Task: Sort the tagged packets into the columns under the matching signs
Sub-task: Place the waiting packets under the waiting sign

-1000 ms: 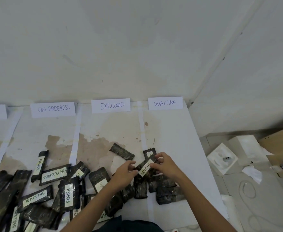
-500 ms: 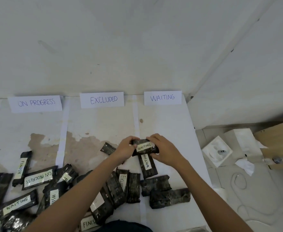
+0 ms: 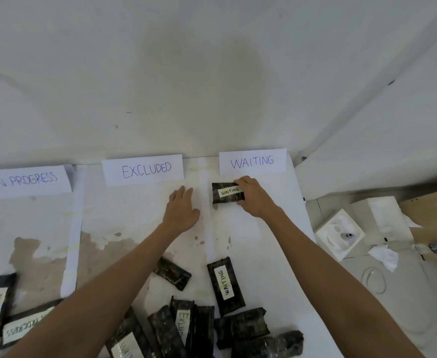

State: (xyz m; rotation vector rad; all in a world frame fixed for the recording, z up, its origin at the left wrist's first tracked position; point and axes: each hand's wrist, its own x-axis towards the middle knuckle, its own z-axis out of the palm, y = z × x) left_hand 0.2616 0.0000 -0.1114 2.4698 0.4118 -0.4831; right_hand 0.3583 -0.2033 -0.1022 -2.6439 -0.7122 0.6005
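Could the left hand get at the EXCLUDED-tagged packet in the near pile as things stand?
Probably yes: the left hand is empty and flat on the floor, and the EXCLUDED-tagged packet has its tag face uncovered, though neighbours crowd its sides.

black, mottled packets (image 3: pixel 228 193) carry pale tags lettered in dark ink. white signs (image 3: pixel 252 162) bear blue handwriting. the white counter (image 3: pixel 264 241) shows brown stains at left, crossed by white paper strips (image 3: pixel 74 228).
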